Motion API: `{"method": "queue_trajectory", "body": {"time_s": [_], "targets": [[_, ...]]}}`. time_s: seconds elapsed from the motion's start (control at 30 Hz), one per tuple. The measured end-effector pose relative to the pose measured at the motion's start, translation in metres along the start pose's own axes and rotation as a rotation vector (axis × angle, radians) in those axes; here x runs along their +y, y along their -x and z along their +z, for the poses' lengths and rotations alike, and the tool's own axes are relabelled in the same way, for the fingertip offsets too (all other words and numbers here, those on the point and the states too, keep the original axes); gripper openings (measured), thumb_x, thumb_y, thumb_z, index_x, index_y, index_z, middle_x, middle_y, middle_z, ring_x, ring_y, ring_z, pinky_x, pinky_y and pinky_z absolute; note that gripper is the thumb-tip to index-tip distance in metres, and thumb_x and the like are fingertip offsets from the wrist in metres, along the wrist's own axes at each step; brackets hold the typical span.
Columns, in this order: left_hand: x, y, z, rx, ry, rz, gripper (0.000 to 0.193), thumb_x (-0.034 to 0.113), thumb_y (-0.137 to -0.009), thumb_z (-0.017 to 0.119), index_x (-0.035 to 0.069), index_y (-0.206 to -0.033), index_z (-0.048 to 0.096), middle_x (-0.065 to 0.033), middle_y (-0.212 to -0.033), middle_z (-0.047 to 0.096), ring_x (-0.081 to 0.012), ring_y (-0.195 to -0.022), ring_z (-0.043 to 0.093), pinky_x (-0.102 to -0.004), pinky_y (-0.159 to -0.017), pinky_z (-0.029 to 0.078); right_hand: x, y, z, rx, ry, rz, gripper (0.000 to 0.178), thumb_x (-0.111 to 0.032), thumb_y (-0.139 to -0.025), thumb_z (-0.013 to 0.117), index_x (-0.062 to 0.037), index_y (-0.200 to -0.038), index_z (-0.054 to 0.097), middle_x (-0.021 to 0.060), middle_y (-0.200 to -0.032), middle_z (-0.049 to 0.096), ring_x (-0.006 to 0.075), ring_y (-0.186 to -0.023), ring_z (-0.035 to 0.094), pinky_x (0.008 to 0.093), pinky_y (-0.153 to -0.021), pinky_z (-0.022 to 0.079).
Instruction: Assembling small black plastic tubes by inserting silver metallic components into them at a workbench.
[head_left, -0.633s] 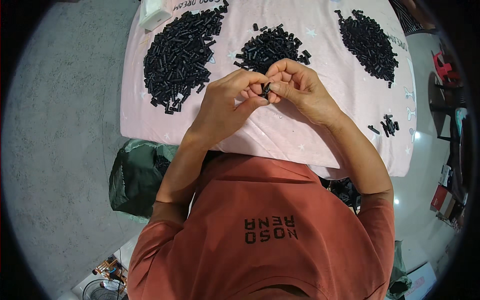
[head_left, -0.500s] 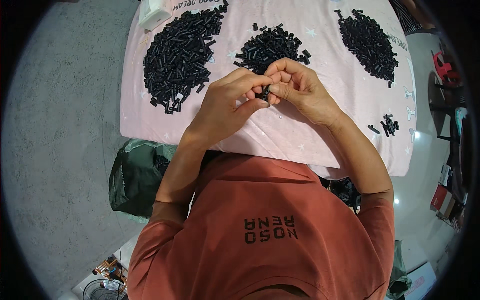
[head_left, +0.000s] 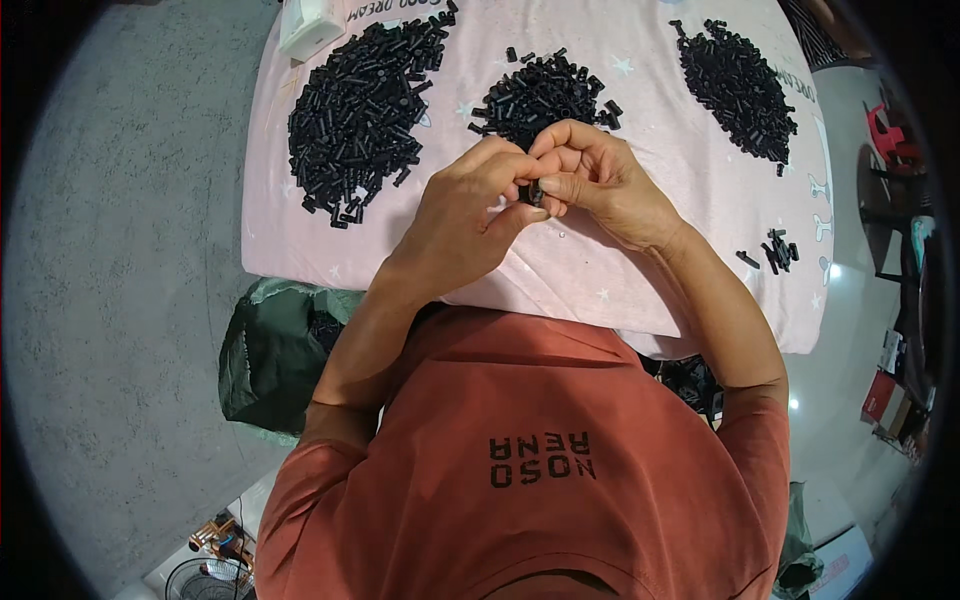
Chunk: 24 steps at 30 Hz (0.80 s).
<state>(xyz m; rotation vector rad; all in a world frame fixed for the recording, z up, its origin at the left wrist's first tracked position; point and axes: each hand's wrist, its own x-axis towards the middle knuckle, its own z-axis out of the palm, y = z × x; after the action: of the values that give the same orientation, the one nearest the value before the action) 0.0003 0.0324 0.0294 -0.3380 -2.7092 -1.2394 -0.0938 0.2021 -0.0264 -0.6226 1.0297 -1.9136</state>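
Between my two hands is a small black plastic part, mostly covered by the fingers. My left hand is closed, with its thumb and fingertips pinching the part from the left. From the right, my right hand also pinches it, thumb laid across it and fingers curled behind. Just beyond the fingers lies the middle heap of black plastic parts. A larger heap of black cylindrical parts spreads to the left, and a heap of smaller black parts lies at the far right.
A pink patterned cloth covers the table. A few black pieces lie near its right edge, and a white box stands at the far left corner. Below the left edge is a dark green bag. A red chair is off to the right.
My left hand has shifted slightly to the right, closer to the right hand. The held part has turned a little between the fingers; the heaps look the same.
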Motion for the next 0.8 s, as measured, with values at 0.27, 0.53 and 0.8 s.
{"method": "queue_trajectory", "body": {"time_s": [0.27, 0.53, 0.8], "targets": [[0.001, 0.005, 0.007, 0.043, 0.012, 0.019, 0.030, 0.010, -0.079, 0.072, 0.003, -0.107, 0.063, -0.0106, -0.091, 0.061, -0.0231, -0.068, 0.060, -0.0328, -0.061, 0.051, 0.000, 0.001, -0.003, -0.073, -0.045, 0.054, 0.016, -0.004, -0.093, 0.062, -0.0010, -0.107, 0.054, 0.0029, -0.082, 0.063, 0.0066, -0.070, 0.058, 0.0198, -0.067, 0.049], [-0.003, 0.009, 0.015, 0.127, 0.013, 0.045, 0.023, 0.007, -0.080, 0.068, 0.002, -0.102, 0.062, -0.0119, -0.088, 0.060, -0.0220, -0.069, 0.061, -0.0321, -0.061, 0.051, -0.003, 0.001, -0.001, -0.075, 0.013, 0.085, 0.018, -0.003, -0.093, 0.062, -0.0008, -0.108, 0.054, 0.0031, -0.083, 0.063, 0.0071, -0.071, 0.058, 0.0198, -0.067, 0.049], [-0.049, 0.009, -0.025, 0.346, -0.120, -0.181, 0.021, 0.003, -0.076, 0.072, 0.000, -0.096, 0.067, -0.0090, -0.084, 0.060, -0.0167, -0.067, 0.058, -0.0266, -0.062, 0.049, -0.010, -0.002, -0.001, 0.187, 0.062, 0.037, 0.019, -0.007, -0.096, 0.057, -0.0001, -0.114, 0.057, 0.0074, -0.089, 0.068, 0.0086, -0.073, 0.063, 0.0195, -0.069, 0.051]]}}
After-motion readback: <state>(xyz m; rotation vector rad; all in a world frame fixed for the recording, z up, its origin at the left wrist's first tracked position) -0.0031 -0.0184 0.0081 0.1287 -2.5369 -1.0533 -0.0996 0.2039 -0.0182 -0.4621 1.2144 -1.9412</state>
